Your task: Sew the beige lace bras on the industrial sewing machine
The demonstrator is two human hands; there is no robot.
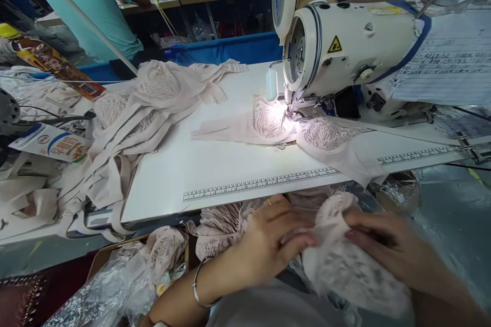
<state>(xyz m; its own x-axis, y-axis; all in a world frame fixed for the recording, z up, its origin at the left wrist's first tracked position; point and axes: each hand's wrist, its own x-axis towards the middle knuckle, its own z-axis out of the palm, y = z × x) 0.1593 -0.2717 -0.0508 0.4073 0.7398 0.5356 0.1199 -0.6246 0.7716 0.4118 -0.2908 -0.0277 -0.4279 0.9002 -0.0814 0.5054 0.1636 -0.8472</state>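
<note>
Below the table's front edge, my left hand point(268, 242) and my right hand point(387, 245) both pinch a pale pink lace bra cup point(345, 265) in my lap. The left hand, with a bracelet on its wrist, grips the cup's left edge. The right hand's fingers curl over its right side. Another pink lace bra point(291, 125) lies flat on the white table point(199, 173) under the needle of the white sewing machine point(345, 46), lit by its lamp.
A heap of pink bras point(138, 112) covers the table's left end. A box with bagged lace pieces point(130, 276) sits at lower left. Ruler strips run along the table's front. A person in a teal shirt point(95, 5) stands at the back left.
</note>
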